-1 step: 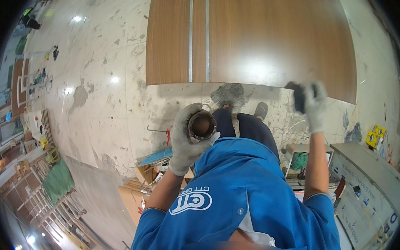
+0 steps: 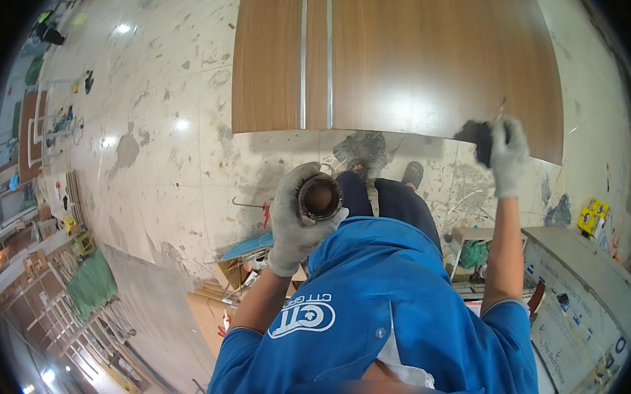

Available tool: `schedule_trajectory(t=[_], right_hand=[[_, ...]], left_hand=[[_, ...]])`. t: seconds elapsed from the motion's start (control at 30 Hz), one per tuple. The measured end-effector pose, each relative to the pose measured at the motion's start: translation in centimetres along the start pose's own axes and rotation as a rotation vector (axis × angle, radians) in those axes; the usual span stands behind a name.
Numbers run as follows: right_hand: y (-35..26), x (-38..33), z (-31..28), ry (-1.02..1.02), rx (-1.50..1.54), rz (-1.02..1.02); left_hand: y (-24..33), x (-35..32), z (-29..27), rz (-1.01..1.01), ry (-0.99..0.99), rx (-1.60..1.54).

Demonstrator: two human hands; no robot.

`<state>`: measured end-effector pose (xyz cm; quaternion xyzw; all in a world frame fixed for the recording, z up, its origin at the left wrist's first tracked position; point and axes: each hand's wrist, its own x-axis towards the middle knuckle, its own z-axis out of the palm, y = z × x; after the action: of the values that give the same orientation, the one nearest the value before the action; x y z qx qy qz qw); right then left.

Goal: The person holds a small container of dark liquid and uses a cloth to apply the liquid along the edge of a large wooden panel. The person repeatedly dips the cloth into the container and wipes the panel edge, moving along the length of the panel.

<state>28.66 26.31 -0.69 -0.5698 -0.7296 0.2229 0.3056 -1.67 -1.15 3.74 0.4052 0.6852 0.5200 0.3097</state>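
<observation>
My left hand [image 2: 293, 228], in a pale work glove, is wrapped round a round open tin [image 2: 320, 198] with a dark, stained rim and brownish inside. On the right, my gloved right hand [image 2: 509, 157] is closed on a dark cloth [image 2: 482, 144] that hangs out to its left. A thin, pale-tipped stick shows above its fingers; its kind is too small to tell. Both lie over the near edge of a wood-grain panel [image 2: 424, 66] with two silver strips, and I cannot tell whether the cloth touches it.
Stained pale floor tiles [image 2: 185, 81] surround the panel. Left of my body are a red-handled tool [image 2: 265, 214] and a box of tools [image 2: 233, 271]. At right stand a large white-wrapped stack of panels [image 2: 576, 307] and a yellow package [image 2: 593, 214]. Metal frames with a green cloth [image 2: 92, 286] are far left.
My right hand has moved slightly to the right with the dark cloth, and the thin stick above its fingers shows more clearly. My left hand and the tin stay nearly in place.
</observation>
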Motion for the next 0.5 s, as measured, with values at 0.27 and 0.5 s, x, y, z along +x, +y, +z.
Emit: schedule_trajectory(t=[0.27, 0.5], right_hand=[[-14.4, -4.0, 19.7, -0.509, 0.216, -0.624], [-22.6, -14.9, 21.6, -0.867, 0.546, -0.779]], left_hand=[[1.4, -1.9, -0.1, -0.015, 0.025, 0.008], [3.0, -3.0, -0.4, 0.05, -0.027, 0.053]])
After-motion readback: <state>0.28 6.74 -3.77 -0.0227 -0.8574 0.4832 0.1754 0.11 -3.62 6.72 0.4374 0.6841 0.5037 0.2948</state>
